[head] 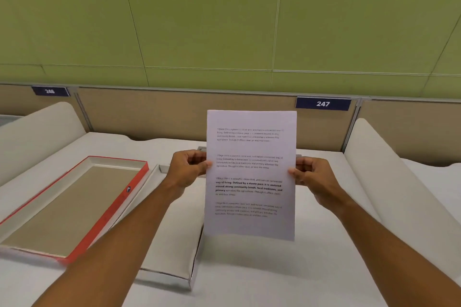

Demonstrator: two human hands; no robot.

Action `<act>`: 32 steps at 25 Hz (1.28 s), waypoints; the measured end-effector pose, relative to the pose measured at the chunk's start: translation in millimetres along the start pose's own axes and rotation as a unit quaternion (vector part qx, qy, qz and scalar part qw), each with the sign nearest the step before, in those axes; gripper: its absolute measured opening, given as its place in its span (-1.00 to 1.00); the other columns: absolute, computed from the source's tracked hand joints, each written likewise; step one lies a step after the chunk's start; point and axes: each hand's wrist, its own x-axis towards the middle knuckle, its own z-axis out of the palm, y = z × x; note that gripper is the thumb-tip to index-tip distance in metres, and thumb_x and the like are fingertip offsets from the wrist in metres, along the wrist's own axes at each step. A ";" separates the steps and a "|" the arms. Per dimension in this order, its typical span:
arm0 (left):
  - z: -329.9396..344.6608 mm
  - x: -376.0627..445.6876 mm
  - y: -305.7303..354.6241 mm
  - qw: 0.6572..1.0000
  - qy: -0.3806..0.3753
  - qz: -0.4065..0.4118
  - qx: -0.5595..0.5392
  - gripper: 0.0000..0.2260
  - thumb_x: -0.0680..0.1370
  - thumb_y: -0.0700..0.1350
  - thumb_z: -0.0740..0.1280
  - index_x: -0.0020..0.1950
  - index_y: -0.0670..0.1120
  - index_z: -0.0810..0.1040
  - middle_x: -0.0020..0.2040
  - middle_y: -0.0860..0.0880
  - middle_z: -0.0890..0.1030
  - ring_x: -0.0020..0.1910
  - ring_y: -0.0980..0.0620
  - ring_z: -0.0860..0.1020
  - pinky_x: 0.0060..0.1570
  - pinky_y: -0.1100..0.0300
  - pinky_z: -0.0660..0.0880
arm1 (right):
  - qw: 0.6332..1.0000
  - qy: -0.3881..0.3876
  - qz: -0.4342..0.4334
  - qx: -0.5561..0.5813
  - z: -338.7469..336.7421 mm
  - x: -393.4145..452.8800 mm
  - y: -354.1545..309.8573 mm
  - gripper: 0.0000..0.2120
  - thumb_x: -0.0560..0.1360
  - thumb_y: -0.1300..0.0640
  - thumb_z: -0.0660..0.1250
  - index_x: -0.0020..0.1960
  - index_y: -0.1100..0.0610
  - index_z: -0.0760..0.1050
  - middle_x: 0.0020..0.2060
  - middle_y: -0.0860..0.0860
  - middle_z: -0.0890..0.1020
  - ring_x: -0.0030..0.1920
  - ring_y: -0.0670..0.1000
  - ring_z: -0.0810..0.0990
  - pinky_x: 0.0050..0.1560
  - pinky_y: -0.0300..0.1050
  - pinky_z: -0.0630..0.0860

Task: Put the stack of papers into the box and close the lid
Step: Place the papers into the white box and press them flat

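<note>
I hold a stack of white printed papers [250,174] upright above the desk, printed side toward me. My left hand [187,169] pinches its left edge and my right hand [309,174] pinches its right edge at mid height. Below and left of the papers lies the open white box [174,244], partly hidden by my left forearm and by the papers. Left of the box, touching it, the red-rimmed lid [74,204] rests upside down with its brown inside facing up.
The white desk [311,269] runs between two rounded white side dividers [399,182]. A tan partition [149,112] with number plates 246 and 247 [323,103] closes the back, with a green wall above it.
</note>
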 end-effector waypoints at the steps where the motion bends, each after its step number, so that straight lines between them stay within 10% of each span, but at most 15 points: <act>1: -8.5 -1.1 2.0 1.000 0.008 -0.005 -0.002 -0.86 0.46 -0.35 0.42 0.00 -0.23 0.64 -0.08 -0.12 0.71 -0.13 -0.07 0.70 -0.20 0.20 0.64 | 1.000 -0.006 -0.001 0.005 9.0 1.1 -4.3 -0.80 0.49 0.41 0.34 -0.02 0.19 0.66 -0.13 0.17 0.74 -0.18 0.08 0.72 -0.18 -0.08 0.66; 11: -126.0 33.0 -18.7 0.990 0.029 -0.137 0.016 -0.90 0.42 -0.35 0.46 -0.09 -0.31 0.62 -0.15 -0.16 0.73 -0.25 -0.04 0.72 -0.34 0.21 0.62 | 0.992 0.015 0.125 -0.018 135.7 29.7 -1.9 -0.86 0.47 0.34 0.37 -0.01 0.37 0.64 -0.11 0.18 0.75 -0.24 0.06 0.72 -0.30 -0.15 0.61; 16: -176.4 58.0 -54.4 0.975 0.023 -0.218 0.041 -0.94 0.41 -0.41 0.44 -0.19 -0.32 0.59 -0.27 -0.15 0.71 -0.36 -0.03 0.70 -0.40 0.17 0.63 | 0.972 0.066 0.218 -0.049 211.9 41.5 24.0 -0.72 0.46 0.35 0.41 -0.38 0.30 0.42 -0.27 0.20 0.68 -0.29 0.10 0.71 -0.31 -0.09 0.64; 22: -204.4 72.8 -97.0 0.957 0.025 -0.278 0.080 -0.77 0.40 -0.46 0.40 -0.22 -0.17 0.46 -0.09 -0.24 0.68 -0.27 -0.10 0.69 -0.32 0.03 0.66 | 0.942 0.109 0.309 -0.075 272.2 44.0 53.3 -0.99 0.46 0.38 0.33 -0.13 0.32 0.51 -0.14 0.21 0.70 -0.21 0.16 0.72 -0.35 -0.08 0.64; 32: -209.5 76.3 -127.7 0.929 -0.006 -0.285 0.234 -0.79 0.37 -0.30 0.52 -0.19 -0.22 0.49 -0.08 -0.19 0.66 -0.29 -0.05 0.63 -0.42 0.18 0.60 | 0.912 0.136 0.349 -0.167 311.1 48.9 80.3 -0.80 0.42 0.30 0.31 0.03 0.34 0.48 -0.07 0.23 0.67 -0.09 0.25 0.69 -0.08 0.12 0.68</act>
